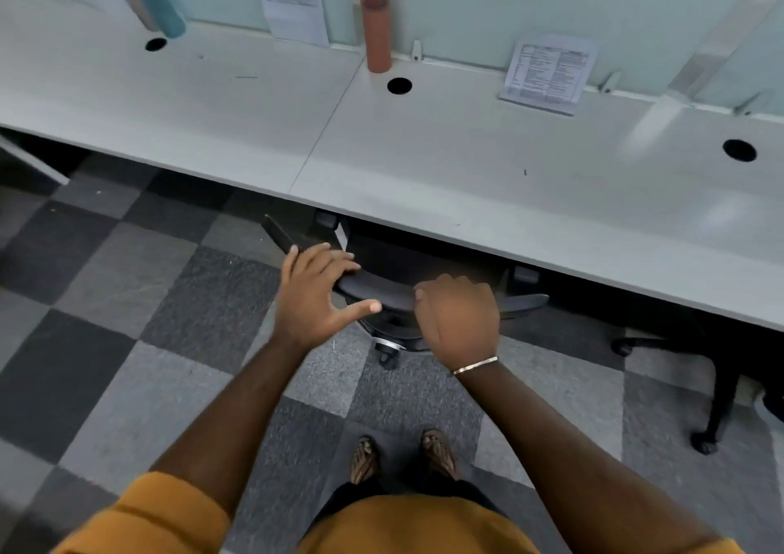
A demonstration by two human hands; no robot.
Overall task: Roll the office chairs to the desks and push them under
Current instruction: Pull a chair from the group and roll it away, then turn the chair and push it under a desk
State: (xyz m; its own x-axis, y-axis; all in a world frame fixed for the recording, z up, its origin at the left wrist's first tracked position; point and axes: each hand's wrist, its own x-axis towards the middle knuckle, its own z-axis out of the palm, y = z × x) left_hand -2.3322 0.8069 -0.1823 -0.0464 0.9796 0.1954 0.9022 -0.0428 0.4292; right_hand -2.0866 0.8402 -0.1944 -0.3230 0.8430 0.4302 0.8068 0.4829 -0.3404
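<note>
Both grips (316, 294) (456, 320) rest on chair backrest (382, 292) under desk (466, 180).

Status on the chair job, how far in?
Mostly done for this chair: its seat is already under the desk, only the backrest top sticks out. In hand: left hand rests open on the backrest, right hand curls over it. Left: any final nudge; another chair base shows at right.

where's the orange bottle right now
In the head view the orange bottle stands upright at the back of the white desk, against the partition, just behind a round cable hole.
</note>
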